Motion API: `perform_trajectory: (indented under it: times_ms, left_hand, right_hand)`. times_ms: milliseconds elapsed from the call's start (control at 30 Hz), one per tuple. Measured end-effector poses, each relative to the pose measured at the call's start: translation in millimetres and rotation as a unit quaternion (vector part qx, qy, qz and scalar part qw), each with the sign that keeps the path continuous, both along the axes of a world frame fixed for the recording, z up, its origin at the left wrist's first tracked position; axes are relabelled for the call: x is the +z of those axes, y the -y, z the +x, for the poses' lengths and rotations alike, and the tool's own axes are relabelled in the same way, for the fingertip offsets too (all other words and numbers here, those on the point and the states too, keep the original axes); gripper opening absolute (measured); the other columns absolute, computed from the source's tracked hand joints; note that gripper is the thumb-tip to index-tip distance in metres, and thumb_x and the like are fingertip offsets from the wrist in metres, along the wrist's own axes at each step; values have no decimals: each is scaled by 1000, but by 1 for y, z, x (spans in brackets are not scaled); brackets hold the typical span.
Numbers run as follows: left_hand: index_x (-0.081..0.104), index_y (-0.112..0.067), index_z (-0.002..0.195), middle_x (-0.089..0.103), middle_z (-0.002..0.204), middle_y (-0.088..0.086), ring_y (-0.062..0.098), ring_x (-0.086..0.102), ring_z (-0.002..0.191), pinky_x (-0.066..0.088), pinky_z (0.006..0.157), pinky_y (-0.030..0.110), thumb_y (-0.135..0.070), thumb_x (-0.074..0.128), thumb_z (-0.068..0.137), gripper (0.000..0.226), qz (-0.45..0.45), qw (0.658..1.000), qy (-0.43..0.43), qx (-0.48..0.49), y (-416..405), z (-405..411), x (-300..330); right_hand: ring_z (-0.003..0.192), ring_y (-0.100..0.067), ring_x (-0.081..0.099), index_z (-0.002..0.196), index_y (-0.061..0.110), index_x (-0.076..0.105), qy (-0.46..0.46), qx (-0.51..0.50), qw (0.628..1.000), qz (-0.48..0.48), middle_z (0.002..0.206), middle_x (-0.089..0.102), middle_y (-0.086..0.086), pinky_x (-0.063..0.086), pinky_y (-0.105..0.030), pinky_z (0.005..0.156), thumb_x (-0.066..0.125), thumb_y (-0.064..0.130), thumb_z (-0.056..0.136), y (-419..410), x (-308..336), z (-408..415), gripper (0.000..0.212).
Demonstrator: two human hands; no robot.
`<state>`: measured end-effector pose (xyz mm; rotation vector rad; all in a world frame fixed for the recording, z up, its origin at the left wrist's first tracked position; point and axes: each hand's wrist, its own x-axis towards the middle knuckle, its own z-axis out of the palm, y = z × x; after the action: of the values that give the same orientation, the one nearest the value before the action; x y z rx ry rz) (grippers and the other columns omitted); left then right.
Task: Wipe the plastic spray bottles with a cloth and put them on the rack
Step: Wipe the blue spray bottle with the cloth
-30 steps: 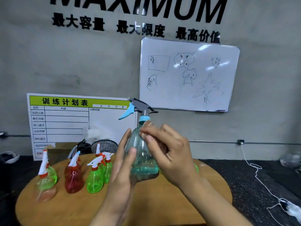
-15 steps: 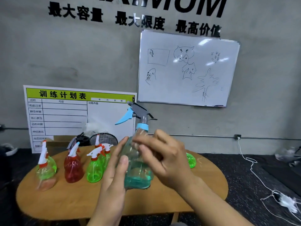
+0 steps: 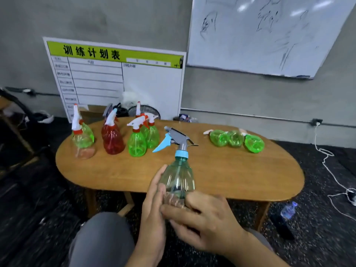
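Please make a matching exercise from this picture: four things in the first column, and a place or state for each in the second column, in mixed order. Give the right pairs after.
Things
1. teal bottle
2. red bottle
3. three green bottles at the table's right
4. water bottle

Places or states
A. lying on their sides on the table
B. on the floor beside a table leg
C. held in both hands, left hand and right hand
D. standing upright on the table

Pairs: 1-C, 2-D, 3-A, 4-B
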<state>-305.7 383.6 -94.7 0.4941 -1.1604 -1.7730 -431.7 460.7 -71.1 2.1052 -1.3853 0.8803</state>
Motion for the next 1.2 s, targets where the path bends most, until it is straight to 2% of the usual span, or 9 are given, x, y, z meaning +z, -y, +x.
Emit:
perform_trajectory:
  times_ms: [133,400,600,733,833,933,1033,1100,1200]
  left_hand:
    - [62,-45,141,71,139,0,24,68,128,51,108,47,-42,51,101,41,10,999,42,23,2,8,-37]
    - [62,-55,138,66,145,-8,22,64,134,50,107,49,-49,56,97,41,-2,997,70,14,0,20,-76]
    - [60,-46,144,69,142,3,27,67,129,53,102,46,-40,50,106,40,53,998,41,3,-1,22,-79]
    - [55,-34,150,71,137,11,31,72,120,61,90,33,-35,45,103,48,79,996,15,-25,-1,24,-72]
    - [56,-36,148,71,137,7,28,70,124,60,91,33,-37,44,102,48,68,997,22,-29,2,24,-72]
    - [59,-40,145,68,143,-1,23,67,129,54,101,46,-43,52,106,40,28,998,45,-17,1,26,-72]
    - [57,-41,147,67,144,-2,24,68,128,53,103,53,-62,66,93,59,11,997,70,-20,-4,26,-73]
    - [57,-45,145,66,144,2,29,68,128,55,101,54,-77,79,75,80,9,997,68,-33,-5,26,-74]
    - [51,-42,150,67,143,0,28,69,126,62,89,46,-64,83,76,83,27,998,24,-53,-4,25,-72]
  right_hand:
    - [70,-11,48,118,28,80,6,-17,1000,6,85,55,4,36,-22,58,61,32,103,6,-27,0,24]
    - [62,-8,52,124,29,74,270,-95,957,38,79,51,9,47,-33,46,55,35,104,38,-46,1,28]
    - [70,-1,43,120,24,78,132,-25,988,71,88,48,8,41,-11,65,63,27,102,6,-62,26,24]
    - [68,-12,47,120,25,79,43,16,997,66,86,42,4,41,-21,59,71,25,98,-8,-77,25,24]
    - [69,-7,43,120,27,79,44,-15,998,33,86,40,6,34,-14,62,65,29,102,4,-69,20,24]
    - [64,-2,38,123,31,76,166,-74,983,29,82,42,11,38,-18,54,56,35,105,23,-54,13,27]
    - [60,-4,47,123,31,76,270,-117,954,56,76,48,14,40,-24,49,54,43,103,36,-46,0,32]
    - [66,-3,51,124,28,77,315,-103,942,61,79,53,20,40,-19,56,55,41,102,37,-46,-3,33]
    - [97,-2,67,124,27,75,439,-73,895,18,105,71,23,51,-20,81,57,33,100,34,-46,-3,31]
